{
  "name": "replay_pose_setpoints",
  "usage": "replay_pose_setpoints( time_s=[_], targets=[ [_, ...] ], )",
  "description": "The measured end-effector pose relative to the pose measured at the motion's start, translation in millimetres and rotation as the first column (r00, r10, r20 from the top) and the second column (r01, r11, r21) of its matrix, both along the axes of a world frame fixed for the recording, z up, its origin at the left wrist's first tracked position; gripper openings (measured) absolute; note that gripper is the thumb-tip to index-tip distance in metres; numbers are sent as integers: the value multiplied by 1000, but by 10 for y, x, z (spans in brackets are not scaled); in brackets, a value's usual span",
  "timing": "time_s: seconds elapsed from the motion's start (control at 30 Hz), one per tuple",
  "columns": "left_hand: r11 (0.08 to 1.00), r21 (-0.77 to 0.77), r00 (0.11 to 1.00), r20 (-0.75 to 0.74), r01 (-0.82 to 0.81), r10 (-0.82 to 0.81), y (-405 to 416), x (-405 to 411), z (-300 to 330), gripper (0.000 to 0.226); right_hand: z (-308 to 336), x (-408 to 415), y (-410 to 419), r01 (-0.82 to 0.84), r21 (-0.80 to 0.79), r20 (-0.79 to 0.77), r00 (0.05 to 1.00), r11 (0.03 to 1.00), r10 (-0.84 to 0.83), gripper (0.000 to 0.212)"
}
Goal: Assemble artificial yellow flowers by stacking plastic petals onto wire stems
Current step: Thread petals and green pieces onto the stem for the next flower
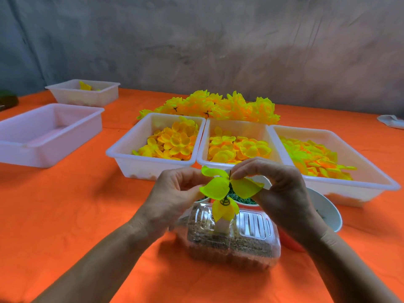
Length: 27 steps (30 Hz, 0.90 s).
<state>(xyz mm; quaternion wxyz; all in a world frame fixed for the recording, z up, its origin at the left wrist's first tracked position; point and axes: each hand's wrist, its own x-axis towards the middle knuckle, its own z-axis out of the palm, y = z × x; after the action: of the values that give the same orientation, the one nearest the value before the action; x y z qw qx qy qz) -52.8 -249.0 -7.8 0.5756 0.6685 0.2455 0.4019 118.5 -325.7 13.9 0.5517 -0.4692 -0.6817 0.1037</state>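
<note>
Across the orange-covered surface sit white plastic trays: three side by side holding loose yellow petals, the left tray, the middle tray and the right tray, with a heap of finished yellow flowers behind them. Nearer the person stands a clear plastic box filled with something sandy, which appears to prop the lower flower parts upright. Above it, both hands meet around a petal layer. The left hand grips the layer from its left side; the right hand pinches the thin dark wire stem just above the petals.

The petal layer looks feather-light, thin and floppy, likely to crease or slip if squeezed on its lobes. It is probably best held near the centre hole, where it is firmest. The stem looks stiff but slender, so a fingertip pinch close to the petals should steady it for threading.
</note>
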Motion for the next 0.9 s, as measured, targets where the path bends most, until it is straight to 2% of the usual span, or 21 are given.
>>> replay_pose_setpoints(
  time_s=[0.03,0.13,0.3,0.43,0.63,0.73,0.83,0.9],
  targets=[
    [997,-67,999,22,-33,35,-10,-3,11,12,-2,9,-1,-8,-6,-8,1000,1000,7,10],
    [958,-279,995,57,-60,79,-11,-2,47,21,-23,34,-4,-39,-26,-7,999,999,39,14],
    [929,-368,1000,8,-24,29,-43,60,157,60,-73,46,10,-70,-84,-69,996,994,64,13],
    [881,-465,990,48,-93,130,-66,143,165,52,-97,83,-2,-72,-146,-186,982,987,44,12],
    [879,-463,990,20,-113,138,-96,131,117,53,-183,133,-97,-68,-279,-468,881,958,-74,39],
    [891,-437,992,-14,-122,129,-102,119,106,44,-203,142,-103,-94,-368,-569,810,925,-144,24],
    [896,-425,991,-26,-131,132,-117,119,112,38,-159,111,-101,-227,-409,-681,721,884,-130,23],
    [898,-420,991,-29,-133,133,-122,114,108,36,-127,76,-98,-245,-433,-668,734,867,-127,26]
  ],
)
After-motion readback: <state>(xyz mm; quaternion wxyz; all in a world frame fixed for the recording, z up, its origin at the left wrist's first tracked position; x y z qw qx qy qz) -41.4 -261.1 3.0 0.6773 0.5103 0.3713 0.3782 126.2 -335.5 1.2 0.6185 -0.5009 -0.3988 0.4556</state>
